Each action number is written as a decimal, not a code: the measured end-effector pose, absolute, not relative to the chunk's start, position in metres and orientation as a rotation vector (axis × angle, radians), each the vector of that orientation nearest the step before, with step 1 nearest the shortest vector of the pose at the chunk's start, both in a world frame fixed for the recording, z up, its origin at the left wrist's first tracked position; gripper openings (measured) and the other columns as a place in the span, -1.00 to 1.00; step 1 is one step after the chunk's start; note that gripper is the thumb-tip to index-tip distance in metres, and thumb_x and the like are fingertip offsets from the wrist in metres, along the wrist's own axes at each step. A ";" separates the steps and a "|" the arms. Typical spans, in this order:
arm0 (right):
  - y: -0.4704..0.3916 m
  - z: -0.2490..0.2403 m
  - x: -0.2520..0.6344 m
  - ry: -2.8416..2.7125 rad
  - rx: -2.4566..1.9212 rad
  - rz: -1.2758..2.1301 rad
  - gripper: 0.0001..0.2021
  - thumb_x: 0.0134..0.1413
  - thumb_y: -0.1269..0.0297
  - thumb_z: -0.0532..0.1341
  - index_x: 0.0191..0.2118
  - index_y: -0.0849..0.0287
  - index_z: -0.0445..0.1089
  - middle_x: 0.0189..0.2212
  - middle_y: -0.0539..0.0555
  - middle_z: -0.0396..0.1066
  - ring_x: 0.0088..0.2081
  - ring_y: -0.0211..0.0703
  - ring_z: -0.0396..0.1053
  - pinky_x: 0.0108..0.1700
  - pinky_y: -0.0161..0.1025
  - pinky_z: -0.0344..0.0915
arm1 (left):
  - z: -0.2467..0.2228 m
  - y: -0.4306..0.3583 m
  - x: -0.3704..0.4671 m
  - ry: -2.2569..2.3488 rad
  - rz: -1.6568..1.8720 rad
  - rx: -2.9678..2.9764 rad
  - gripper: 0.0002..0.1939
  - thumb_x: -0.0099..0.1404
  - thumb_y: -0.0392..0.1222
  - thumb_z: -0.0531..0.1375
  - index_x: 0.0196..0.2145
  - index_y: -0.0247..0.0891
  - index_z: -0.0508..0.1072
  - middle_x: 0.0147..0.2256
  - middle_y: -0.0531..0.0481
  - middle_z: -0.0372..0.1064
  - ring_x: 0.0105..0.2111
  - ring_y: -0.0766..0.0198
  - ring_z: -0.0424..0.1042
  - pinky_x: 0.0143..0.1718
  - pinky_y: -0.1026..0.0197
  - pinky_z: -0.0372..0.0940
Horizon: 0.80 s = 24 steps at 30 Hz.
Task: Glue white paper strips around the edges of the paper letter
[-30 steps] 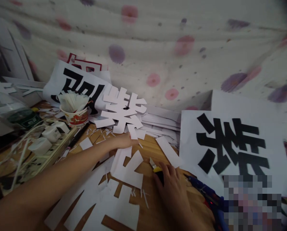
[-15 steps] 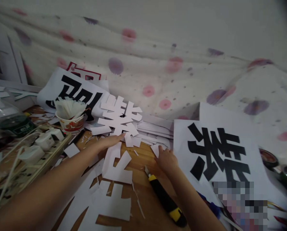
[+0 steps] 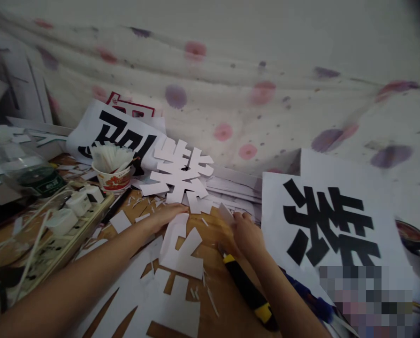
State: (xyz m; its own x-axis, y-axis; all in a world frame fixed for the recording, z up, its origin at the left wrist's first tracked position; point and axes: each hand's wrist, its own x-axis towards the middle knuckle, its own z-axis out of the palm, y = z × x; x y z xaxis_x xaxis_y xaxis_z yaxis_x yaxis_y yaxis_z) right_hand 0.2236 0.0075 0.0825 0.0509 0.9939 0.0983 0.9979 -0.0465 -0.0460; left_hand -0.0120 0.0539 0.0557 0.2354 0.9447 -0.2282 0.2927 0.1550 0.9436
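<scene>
The single head camera looks from above and behind the person's own arms, facing forward and down across the wooden bench (image 3: pixel 210 246) to the floral cloth (image 3: pixel 224 110) and the pale wall (image 3: pixel 301 37) above it. It sits close, so the forearms (image 3: pixel 86 281) run in large from the lower edge to the left hand (image 3: pixel 171 214) and right hand (image 3: pixel 249 232) near mid-view, while its wide field reaches from the power strip (image 3: pixel 64 241) at left to the printed character sheet (image 3: pixel 322 223) at right.
</scene>
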 end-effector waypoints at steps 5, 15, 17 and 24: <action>-0.024 0.076 0.224 -2.059 -1.858 0.139 -0.70 0.23 0.22 -0.12 0.01 0.15 0.15 -0.24 0.10 0.42 -0.28 -0.11 0.41 -0.31 -0.27 0.24 | 0.051 0.052 0.001 1.277 0.723 1.530 -0.72 -0.05 -0.02 0.20 -0.43 -0.27 0.48 -0.36 -0.02 0.46 -0.28 0.15 0.38 -0.25 0.22 0.20; -0.056 0.081 0.206 -2.489 -1.440 0.419 -0.85 0.13 0.31 0.07 -0.28 0.08 0.38 -0.41 -0.03 0.46 -0.40 -0.22 0.39 -0.39 -0.36 0.16 | 0.041 0.079 0.013 1.261 0.827 1.611 -0.70 0.05 -0.03 0.15 -0.36 -0.32 0.49 -0.34 -0.07 0.49 -0.28 0.15 0.42 -0.22 0.19 0.25; -0.051 0.080 0.201 -2.512 -1.455 0.395 -0.85 0.11 0.35 0.08 -0.28 0.09 0.40 -0.40 -0.02 0.46 -0.39 -0.23 0.39 -0.39 -0.37 0.16 | 0.041 0.079 0.016 1.253 0.879 1.606 -0.66 0.08 -0.02 0.14 -0.29 -0.32 0.47 -0.30 -0.07 0.49 -0.25 0.17 0.42 -0.19 0.20 0.26; -0.035 0.070 0.203 -2.534 -1.444 0.450 -0.77 0.12 0.31 0.07 -0.14 0.05 0.40 -0.30 0.02 0.49 -0.27 -0.16 0.41 -0.26 -0.31 0.20 | 0.055 0.048 -0.001 1.380 1.118 1.711 -0.65 0.15 -0.04 0.12 -0.14 -0.25 0.39 -0.06 -0.11 0.32 -0.13 0.21 0.31 -0.07 0.19 0.19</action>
State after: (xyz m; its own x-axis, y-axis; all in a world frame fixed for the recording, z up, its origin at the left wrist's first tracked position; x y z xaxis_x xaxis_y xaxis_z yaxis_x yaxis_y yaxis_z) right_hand 0.2035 -0.0353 0.0698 -0.5072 0.8617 0.0146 0.8039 0.4792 -0.3524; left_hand -0.0007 0.0482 0.0549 0.0768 0.9747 0.2100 0.4074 -0.2229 0.8857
